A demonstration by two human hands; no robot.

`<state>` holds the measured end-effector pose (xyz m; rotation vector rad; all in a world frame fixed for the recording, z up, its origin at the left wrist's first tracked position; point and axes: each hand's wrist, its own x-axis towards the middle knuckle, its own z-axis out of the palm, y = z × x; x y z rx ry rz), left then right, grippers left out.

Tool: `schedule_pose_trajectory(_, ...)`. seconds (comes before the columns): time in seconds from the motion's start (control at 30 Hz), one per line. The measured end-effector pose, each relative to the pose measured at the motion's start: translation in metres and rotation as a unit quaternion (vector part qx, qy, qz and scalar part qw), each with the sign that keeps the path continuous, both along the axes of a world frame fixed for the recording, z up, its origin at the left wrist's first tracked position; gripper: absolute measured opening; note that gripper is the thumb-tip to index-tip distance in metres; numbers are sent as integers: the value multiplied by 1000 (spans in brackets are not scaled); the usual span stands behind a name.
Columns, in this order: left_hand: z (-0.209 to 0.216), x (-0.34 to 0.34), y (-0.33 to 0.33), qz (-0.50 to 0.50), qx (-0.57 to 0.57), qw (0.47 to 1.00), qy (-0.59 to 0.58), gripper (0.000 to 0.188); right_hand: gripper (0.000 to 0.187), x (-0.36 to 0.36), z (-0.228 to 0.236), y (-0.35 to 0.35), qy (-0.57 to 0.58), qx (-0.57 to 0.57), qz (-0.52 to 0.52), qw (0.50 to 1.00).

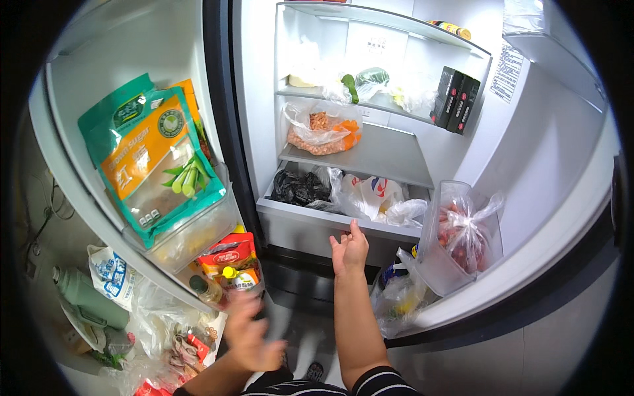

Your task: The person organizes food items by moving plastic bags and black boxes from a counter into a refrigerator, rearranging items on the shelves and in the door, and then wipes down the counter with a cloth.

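An open refrigerator stands in front of me. Its pulled-out drawer (297, 221) holds a black plastic bag (302, 189) and a white plastic bag with a printed mark (373, 197). My right hand (350, 251) is raised just before the drawer front, fingers apart and nothing held; whether a fingertip touches the front I cannot tell. Lower left, my left hand (247, 336) is smeared by motion, but its fingers look spread and no object shows in it. Nearest to it are a small bottle (206, 289) and a red pouch (228, 254) in the lower door bin.
The left door carries a large teal and orange pouch (155, 158). Above the drawer lies a clear bag of pinkish pieces (323, 135). Black boxes (456, 99) stand higher up. A bin on the right door holds bagged red fruit (465, 237). A green jug (92, 297) stands lower left.
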<state>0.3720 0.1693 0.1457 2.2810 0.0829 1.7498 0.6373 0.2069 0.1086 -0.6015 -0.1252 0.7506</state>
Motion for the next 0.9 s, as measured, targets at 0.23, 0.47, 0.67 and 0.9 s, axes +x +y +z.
schedule_pose_trajectory(0.23,-58,152,87,62,-280,926,247,69,63,21,3,25,18,-9,-26,999)
schedule_pose_trajectory(0.47,-103,234,164,58,-377,910,162,76,51,66,-7,73,30,42,-43,998)
schedule_pose_trajectory(0.67,-87,269,180,6,-419,883,209,75,81,111,-21,107,12,-6,-46,999)
schedule_pose_trajectory(0.9,-46,279,162,-12,-412,906,101,61,86,113,-35,108,8,-40,-36,999)
